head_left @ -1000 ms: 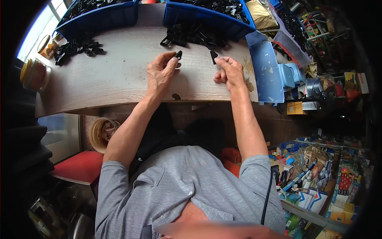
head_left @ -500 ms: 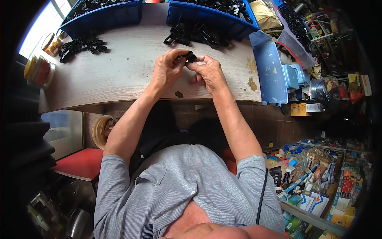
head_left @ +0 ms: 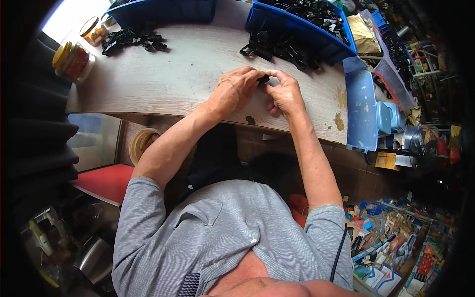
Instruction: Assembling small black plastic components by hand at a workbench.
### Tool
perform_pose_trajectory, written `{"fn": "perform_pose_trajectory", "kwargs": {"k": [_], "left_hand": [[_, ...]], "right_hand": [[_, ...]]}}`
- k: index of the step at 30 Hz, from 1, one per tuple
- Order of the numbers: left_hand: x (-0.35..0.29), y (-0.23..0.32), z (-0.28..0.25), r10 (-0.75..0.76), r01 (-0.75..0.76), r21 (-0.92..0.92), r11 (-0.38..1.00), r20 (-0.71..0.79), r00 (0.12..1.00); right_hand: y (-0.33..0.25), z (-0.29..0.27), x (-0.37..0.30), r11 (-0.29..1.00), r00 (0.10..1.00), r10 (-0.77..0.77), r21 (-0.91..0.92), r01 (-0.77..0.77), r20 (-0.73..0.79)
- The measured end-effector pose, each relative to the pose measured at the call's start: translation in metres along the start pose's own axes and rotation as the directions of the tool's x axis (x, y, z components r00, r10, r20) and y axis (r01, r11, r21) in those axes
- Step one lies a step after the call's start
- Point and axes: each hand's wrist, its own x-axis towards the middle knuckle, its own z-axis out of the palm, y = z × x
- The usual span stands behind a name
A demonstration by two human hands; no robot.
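Observation:
Between my hands, above the light wooden table (head_left: 183, 74), is a small black plastic part (head_left: 263, 79), mostly covered by fingers. My left hand (head_left: 236, 90) grips it from the left, fingers bent over it. From the other side, the thumb and index finger of my right hand (head_left: 285, 94) pinch it. Just beyond my hands lies a pile of black plastic parts (head_left: 282, 48), in front of a blue bin (head_left: 302, 24) full of similar parts. A second pile of black parts (head_left: 132, 39) rests at the far left.
Another blue bin (head_left: 168, 12) stands at the back left. Lidded jars (head_left: 74, 62) sit by the table's left end. A light-blue plastic tray (head_left: 361, 109) borders the right edge. Packaged goods (head_left: 396, 237) crowd the lower right, and a round tub (head_left: 143, 143) stands below the table.
The whole view has shifted, so the table and bins appear further right. My left hand has turned further over the black part, which now shows less. Both hands still hold it.

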Motion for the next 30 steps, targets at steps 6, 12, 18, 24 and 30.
{"fn": "perform_pose_trajectory", "kwargs": {"k": [6, 12, 18, 24, 30], "left_hand": [[0.001, -0.004, -0.008, 0.089, -0.093, 0.120, 0.988, 0.043, 0.995], [0.002, -0.001, -0.012, 0.083, -0.097, 0.115, 0.989, 0.114, 0.990], [0.001, 0.000, -0.018, 0.137, -0.160, 0.170, 0.972, 0.142, 0.980], [-0.003, 0.004, -0.018, 0.126, -0.159, 0.185, 0.970, 0.175, 0.976], [-0.008, 0.005, -0.018, 0.203, -0.236, 0.304, 0.923, 0.135, 0.970]], "right_hand": [[0.000, 0.000, -0.002, 1.000, 1.000, 0.004, -0.024, -0.004, 0.016], [-0.001, -0.003, -0.001, 1.000, 0.999, 0.009, -0.002, -0.009, 0.040], [0.001, -0.004, 0.002, 1.000, 0.997, -0.018, -0.007, 0.018, 0.070], [0.001, -0.008, 0.003, 1.000, 0.994, 0.021, -0.019, -0.019, 0.109], [0.001, -0.009, 0.002, 0.999, 0.989, 0.025, -0.031, -0.020, 0.146]]}}
